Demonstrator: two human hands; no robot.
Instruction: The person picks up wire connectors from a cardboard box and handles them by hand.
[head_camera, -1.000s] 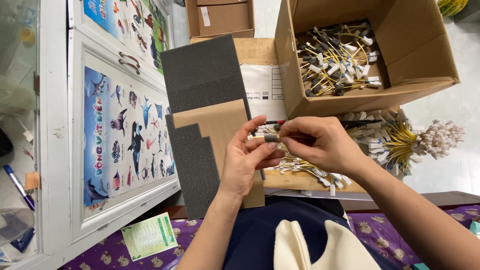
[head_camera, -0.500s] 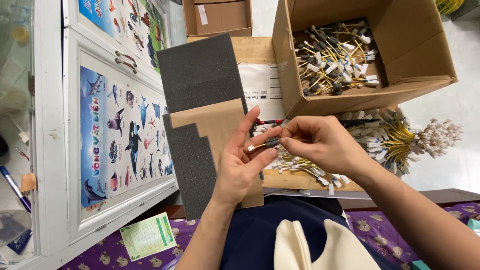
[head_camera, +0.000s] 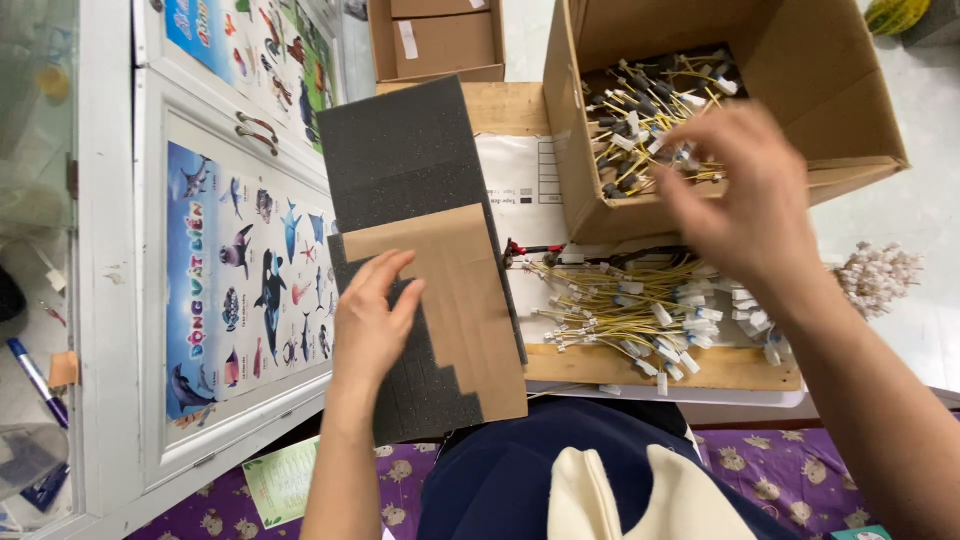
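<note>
Wire leads (head_camera: 640, 305) — yellow, with white plugs — lie fanned on a board, just below a tilted carton (head_camera: 800, 90) holding a tangle of the same leads. The right hand (head_camera: 735, 195) hovers at the carton's mouth, fingers spread, holding nothing visible. The left hand (head_camera: 372, 320) rests flat and open on a stepped foam-and-cardboard pad (head_camera: 440, 190).

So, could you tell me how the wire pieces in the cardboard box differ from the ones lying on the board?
The wires in the cardboard box lie in a tangled heap, while the wires on the board lie roughly side by side in a fanned bundle. The right hand hovers over the box heap; no hand touches the board bundle, and the left hand rests on the foam sheet. Both are yellow wires with white connectors.
</note>
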